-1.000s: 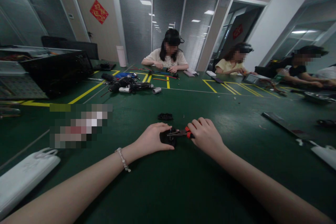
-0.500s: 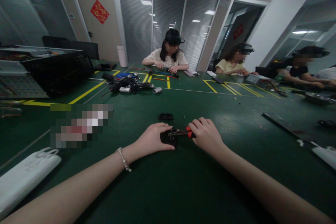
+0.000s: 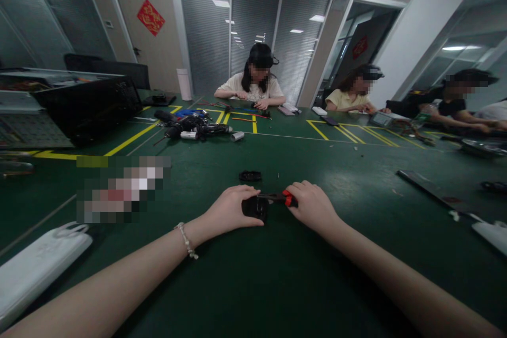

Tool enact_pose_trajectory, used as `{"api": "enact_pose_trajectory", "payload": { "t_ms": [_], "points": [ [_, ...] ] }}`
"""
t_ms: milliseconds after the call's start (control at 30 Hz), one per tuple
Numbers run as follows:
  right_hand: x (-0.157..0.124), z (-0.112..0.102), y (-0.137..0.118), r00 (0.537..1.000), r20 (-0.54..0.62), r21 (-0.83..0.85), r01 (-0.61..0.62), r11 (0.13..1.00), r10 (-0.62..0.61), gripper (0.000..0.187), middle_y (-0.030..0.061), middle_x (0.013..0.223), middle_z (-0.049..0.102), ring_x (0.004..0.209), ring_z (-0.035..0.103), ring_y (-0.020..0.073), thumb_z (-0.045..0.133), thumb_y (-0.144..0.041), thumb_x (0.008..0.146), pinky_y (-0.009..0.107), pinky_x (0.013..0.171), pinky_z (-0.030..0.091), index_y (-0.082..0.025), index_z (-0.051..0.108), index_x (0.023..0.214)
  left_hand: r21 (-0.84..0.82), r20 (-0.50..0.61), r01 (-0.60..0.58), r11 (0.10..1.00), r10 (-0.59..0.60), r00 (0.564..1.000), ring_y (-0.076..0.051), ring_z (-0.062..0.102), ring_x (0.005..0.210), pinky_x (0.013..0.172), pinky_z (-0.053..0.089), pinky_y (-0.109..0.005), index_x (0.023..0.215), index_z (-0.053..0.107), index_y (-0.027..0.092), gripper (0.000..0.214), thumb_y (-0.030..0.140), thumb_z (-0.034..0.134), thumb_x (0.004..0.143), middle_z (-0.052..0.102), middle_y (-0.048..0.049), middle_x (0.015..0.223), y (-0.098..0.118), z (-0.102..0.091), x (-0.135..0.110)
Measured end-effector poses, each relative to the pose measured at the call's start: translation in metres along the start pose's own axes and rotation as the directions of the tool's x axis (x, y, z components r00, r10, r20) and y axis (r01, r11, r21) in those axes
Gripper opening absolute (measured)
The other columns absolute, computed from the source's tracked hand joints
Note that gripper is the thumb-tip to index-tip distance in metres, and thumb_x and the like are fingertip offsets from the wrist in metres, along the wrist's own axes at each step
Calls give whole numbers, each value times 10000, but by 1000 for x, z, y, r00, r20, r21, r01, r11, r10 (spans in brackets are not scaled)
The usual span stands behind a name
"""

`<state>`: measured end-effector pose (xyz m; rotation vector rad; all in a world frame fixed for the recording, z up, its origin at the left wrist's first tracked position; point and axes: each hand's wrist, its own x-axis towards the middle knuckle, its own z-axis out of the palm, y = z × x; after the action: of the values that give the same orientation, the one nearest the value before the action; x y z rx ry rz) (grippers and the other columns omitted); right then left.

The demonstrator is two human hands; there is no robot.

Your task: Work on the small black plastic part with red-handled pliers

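Between the thumb and fingers of my left hand is a small black plastic housing, held against the table. My right hand is closed round the red handles of a pair of long-nose pliers. The jaws point left and reach over the upper part of the housing; whether they grip anything there is too small to tell. Just beyond the hands lies another black plastic part, apart from both.
Left of my forearm lies a white power bank. Ahead are tangled dark cables and tools, and a black computer case stands far left. A dark flat strip lies right. Several people sit across the table.
The plier jaws have shifted up slightly toward the far edge of the housing and look closer together. My right hand has moved a little; my left hand stays put.
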<state>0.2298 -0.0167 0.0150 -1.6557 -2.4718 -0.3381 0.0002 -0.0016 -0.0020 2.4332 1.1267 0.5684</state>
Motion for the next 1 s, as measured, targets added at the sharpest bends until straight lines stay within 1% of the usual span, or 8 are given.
{"api": "enact_pose_trajectory", "payload": {
  "t_ms": [100, 200, 267, 367, 467, 633, 767, 1000],
  "points": [
    [2, 1, 6, 998, 28, 64, -61, 996, 59, 131, 20, 766, 575, 711, 492, 151, 474, -269, 732, 269, 608, 373, -202, 557, 808, 0, 0, 1, 1000, -1, 1000, -259, 427, 1117, 943, 328, -404, 1201, 454, 233, 721, 592, 618, 598, 483, -64, 1214, -1, 1, 0],
    [4, 2, 16, 992, 28, 71, -128, 989, 126, 164, 24, 782, 577, 720, 508, 145, 461, -309, 754, 256, 600, 382, -205, 559, 832, -5, 18, 7, 1000, -7, 1000, -268, 406, 1138, 943, 320, -423, 1223, 424, 248, 728, 591, 610, 609, 462, -62, 1239, -2, 0, 0],
    [5, 3, 25, 987, 11, 3, -163, 987, 163, 172, 36, 791, 578, 727, 513, 152, 466, -306, 751, 259, 597, 384, -197, 565, 841, -4, 30, 18, 1000, -17, 999, -278, 391, 1151, 941, 316, -438, 1229, 413, 255, 728, 597, 600, 613, 456, -62, 1248, -2, -1, 0],
    [6, 7, 38, 983, -35, -114, -181, 977, 179, 198, 53, 839, 576, 748, 513, 171, 505, -274, 721, 277, 605, 388, -180, 565, 885, 10, 37, 19, 1000, -20, 999, -285, 384, 1155, 941, 311, -443, 1234, 407, 253, 729, 598, 594, 620, 449, -67, 1256, -1, -3, 0],
    [7, 11, 46, 977, -23, -146, -214, 966, 213, 216, 62, 836, 574, 740, 515, 175, 516, -291, 720, 284, 612, 392, -175, 567, 895, 14, 49, 25, 1000, -26, 998, -294, 380, 1158, 931, 316, -455, 1242, 394, 257, 726, 605, 578, 632, 441, -68, 1264, 0, -3, -1],
    [10, 16, 47, 974, -46, -191, -225, 955, 220, 192, 73, 852, 567, 770, 510, 189, 486, -286, 741, 295, 624, 378, -175, 563, 877, 1, 50, 23, 1000, -23, 998, -295, 369, 1165, 933, 309, -460, 1239, 397, 256, 728, 614, 572, 630, 431, -72, 1270, 0, -4, -1],
    [15, 18, 45, 964, -68, -210, -264, 941, 255, 226, 83, 873, 557, 794, 504, 202, 514, -288, 723, 299, 628, 374, -169, 548, 911, 11, 50, 22, 1000, -22, 998, -291, 372, 1159, 932, 312, -464, 1241, 390, 262, 723, 613, 567, 635, 435, -65, 1265, -1, -3, -1],
    [16, 18, 42, 956, -61, -219, -292, 931, 286, 250, 104, 908, 543, 836, 497, 216, 497, -294, 743, 306, 645, 370, -165, 524, 956, 26, 42, -4, 1000, 3, 999, -282, 382, 1150, 944, 301, -448, 1237, 395, 263, 704, 599, 570, 643, 449, -59, 1246, 0, -3, 0]
  ]
}}
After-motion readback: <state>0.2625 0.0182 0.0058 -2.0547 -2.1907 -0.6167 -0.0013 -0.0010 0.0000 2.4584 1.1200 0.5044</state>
